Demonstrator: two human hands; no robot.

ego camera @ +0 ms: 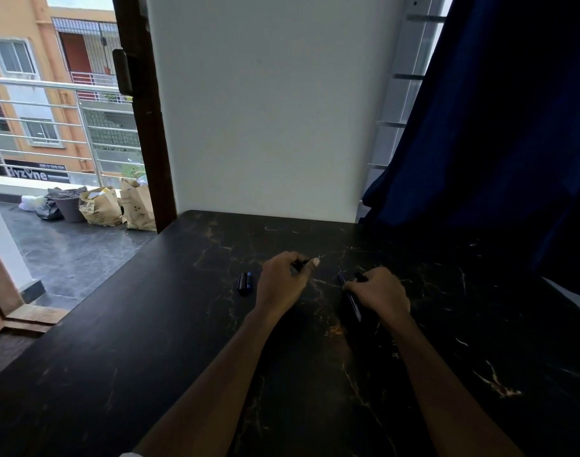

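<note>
Left hand [283, 282] pinches a small dark piece [298, 264] at its fingertips; right hand [382, 291] grips the slim device [353, 303] beneath its palm.

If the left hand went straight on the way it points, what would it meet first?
The left hand would likely cross bare table and meet the white wall first; the two dark caps lie off its line.

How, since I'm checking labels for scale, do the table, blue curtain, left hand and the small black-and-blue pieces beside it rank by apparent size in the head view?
1. table
2. blue curtain, cropped by the frame
3. left hand, pinching a dark piece
4. black-and-blue pieces
</note>
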